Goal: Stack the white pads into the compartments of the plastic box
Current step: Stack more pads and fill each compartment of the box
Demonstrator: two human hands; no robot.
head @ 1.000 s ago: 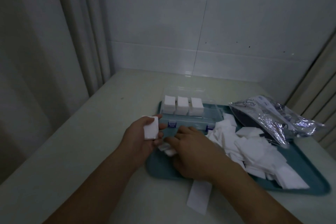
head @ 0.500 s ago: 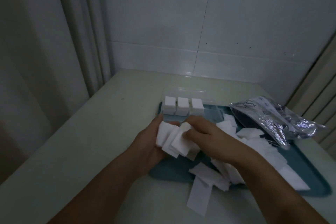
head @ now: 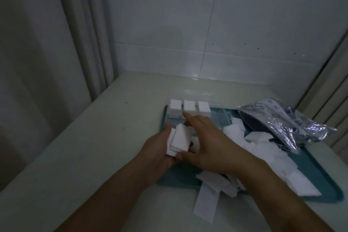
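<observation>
My left hand (head: 157, 149) holds a small bundle of white pads (head: 180, 138) just in front of the clear plastic box (head: 221, 117). My right hand (head: 209, 141) presses against the bundle's right side, thumb under it and index finger stretched along its top. Three white stacks (head: 189, 109) fill the box's left compartments; the box's other compartments look see-through. A heap of loose white pads (head: 267, 149) covers the right part of the teal tray (head: 327, 179).
A crumpled silver foil bag (head: 286, 120) lies on the tray's far right corner. One white strip (head: 206, 205) hangs over the tray's front edge onto the pale counter (head: 94, 147). Tiled wall stands behind, a curtain on the left.
The right hand picked up more pads from the tray and brought them to the left hand, where a bundle now sits. Several pads spilled toward the tray's front edge.
</observation>
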